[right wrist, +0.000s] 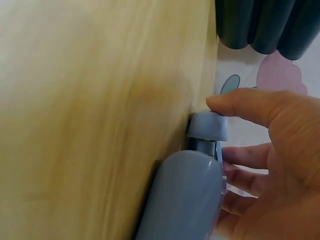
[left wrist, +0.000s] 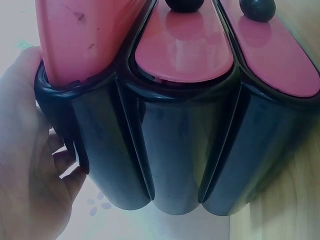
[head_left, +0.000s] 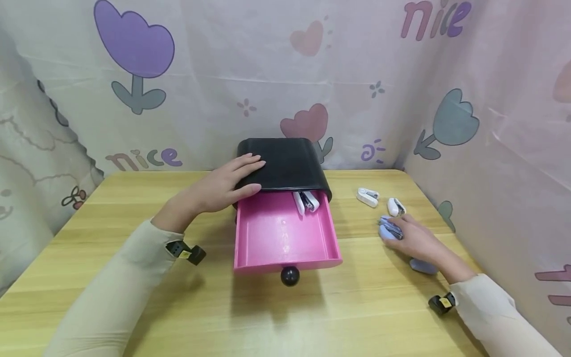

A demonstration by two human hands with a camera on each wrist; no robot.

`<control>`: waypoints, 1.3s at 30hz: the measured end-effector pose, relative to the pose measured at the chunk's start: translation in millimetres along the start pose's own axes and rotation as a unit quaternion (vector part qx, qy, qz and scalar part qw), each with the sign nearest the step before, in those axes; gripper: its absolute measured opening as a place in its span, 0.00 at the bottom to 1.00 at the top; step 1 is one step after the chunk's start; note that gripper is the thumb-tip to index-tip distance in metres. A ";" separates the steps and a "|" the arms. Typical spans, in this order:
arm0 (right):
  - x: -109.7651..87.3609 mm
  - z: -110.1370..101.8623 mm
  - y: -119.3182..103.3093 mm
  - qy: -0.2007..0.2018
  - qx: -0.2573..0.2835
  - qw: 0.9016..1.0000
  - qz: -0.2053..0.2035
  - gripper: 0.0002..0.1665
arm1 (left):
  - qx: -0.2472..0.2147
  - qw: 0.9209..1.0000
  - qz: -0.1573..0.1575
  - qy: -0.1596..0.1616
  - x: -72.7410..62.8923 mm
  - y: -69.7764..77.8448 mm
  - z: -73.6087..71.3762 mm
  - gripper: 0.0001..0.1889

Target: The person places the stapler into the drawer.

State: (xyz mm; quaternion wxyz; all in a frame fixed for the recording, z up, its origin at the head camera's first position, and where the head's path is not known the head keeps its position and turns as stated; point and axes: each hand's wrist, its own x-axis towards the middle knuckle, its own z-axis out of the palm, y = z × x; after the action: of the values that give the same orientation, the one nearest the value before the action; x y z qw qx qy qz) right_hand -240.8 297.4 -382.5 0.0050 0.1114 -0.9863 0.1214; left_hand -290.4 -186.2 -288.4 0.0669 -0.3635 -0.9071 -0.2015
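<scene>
A black drawer cabinet (head_left: 285,161) stands at the back middle, its top pink drawer (head_left: 285,238) pulled out. Inside the drawer, near the back right, lies a white mini stapler (head_left: 307,202). My left hand (head_left: 225,183) rests on the left of the cabinet top, fingers extended, thumb along the front edge. On the right, my right hand (head_left: 412,238) grips a light blue mini stapler (head_left: 389,229) low over the table. In the right wrist view, the thumb lies at one end of this stapler (right wrist: 207,126) and the fingers are on its far side.
Two white staplers, one at the left (head_left: 368,197) and one nearer the hand (head_left: 395,206), lie behind the right hand. A grey-blue stapler (head_left: 423,266) lies beneath the right wrist. Two lower pink drawers (left wrist: 185,47) are shut. Patterned cloth (head_left: 214,99) hangs behind the table (head_left: 178,307).
</scene>
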 end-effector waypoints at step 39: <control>-16.6 -38.9 -35.4 0.024 0.012 0.995 -0.095 0.28 | -0.006 1.000 -0.010 -0.009 -0.5 2.8 -0.7 0.36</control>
State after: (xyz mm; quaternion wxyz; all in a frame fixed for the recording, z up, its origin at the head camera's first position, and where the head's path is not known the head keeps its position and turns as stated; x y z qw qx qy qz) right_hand -217.5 276.9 -336.9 0.0386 0.2014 -0.9694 0.1350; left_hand -288.1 -185.0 -287.0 0.0544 -0.3569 -0.9099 -0.2045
